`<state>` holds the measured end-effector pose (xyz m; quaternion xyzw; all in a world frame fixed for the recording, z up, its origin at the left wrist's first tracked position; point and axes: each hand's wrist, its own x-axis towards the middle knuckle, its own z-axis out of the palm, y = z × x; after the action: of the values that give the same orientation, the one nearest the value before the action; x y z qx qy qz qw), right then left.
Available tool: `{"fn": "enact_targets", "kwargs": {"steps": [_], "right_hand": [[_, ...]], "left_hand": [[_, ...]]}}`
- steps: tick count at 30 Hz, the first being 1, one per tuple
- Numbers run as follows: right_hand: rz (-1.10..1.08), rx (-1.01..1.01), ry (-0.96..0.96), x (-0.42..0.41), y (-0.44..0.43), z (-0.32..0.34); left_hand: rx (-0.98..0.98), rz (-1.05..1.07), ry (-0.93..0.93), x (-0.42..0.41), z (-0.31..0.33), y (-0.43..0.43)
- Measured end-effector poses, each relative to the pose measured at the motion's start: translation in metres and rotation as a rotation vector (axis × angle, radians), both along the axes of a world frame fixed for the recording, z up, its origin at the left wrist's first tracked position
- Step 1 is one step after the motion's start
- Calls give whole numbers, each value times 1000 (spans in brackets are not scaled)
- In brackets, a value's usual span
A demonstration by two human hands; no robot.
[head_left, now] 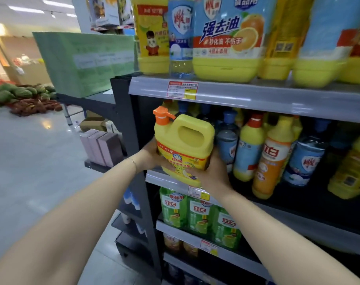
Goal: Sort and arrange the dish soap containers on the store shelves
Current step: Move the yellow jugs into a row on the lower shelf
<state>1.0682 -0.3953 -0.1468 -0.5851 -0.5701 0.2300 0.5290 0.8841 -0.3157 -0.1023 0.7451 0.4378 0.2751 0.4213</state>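
Observation:
A yellow dish soap jug with an orange pump cap and a moulded handle is held tilted in front of the left end of the middle shelf. My left hand grips its left side and my right hand supports its bottom right corner. Behind it on the middle shelf stand several smaller bottles, among them a yellow one with a blue label, an orange one and a clear blue-labelled one. Large yellow jugs fill the top shelf.
Green refill bottles line the shelf below the jug. A green cardboard box sits on a dark rack left of the shelving. Pinkish boxes stand on a low rack. Watermelons lie far left across open floor.

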Motion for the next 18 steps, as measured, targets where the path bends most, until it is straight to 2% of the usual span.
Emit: {"fn": "enact_targets", "kwargs": {"steps": [6,9,14,18], "right_hand": [[-18,-18,-98,-14,27,6],[-42,-14,-100,-23,37,9],[-11,-26,-104,-39,46,10],[5,-59,-123,-41,55,13]], "left_hand": [[14,238,-29,-9,-13,12],[51,350,21,-3,-21,8],[96,553,-42,11,-35,-3],[106,588,-7,21,-41,-7]]}}
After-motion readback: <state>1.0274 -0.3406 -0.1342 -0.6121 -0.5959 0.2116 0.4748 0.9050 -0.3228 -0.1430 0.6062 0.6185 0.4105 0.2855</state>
